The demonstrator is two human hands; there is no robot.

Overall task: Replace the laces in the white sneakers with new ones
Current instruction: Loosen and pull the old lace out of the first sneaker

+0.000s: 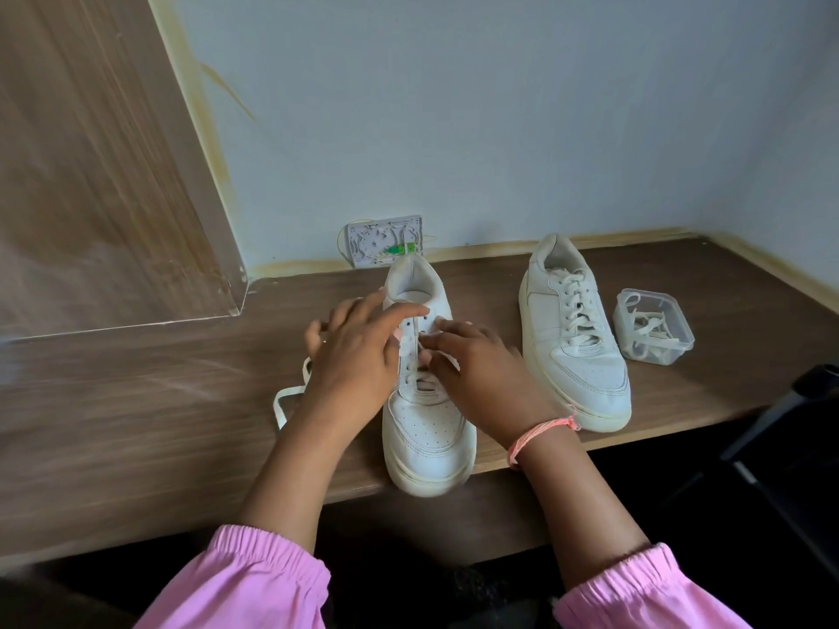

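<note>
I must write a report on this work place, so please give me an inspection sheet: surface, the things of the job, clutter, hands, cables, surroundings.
Surface: brown wood-grain desk, with its front edge near the person.
Job's things: near sneaker partly unlaced, toe over the desk edge; its loose lace trails to the left. Second sneaker fully laced, to the right. Clear plastic box, no lid on it, holds laces.
Clutter: small white board with a green part leaning at the wall.
Hands: left hand and right hand both on the near sneaker's lacing; exact grip not clear.
Cables: a thin yellowish wire by the white board.
Surroundings: pale wall, wooden panel at left, dark chair part at right.
</note>
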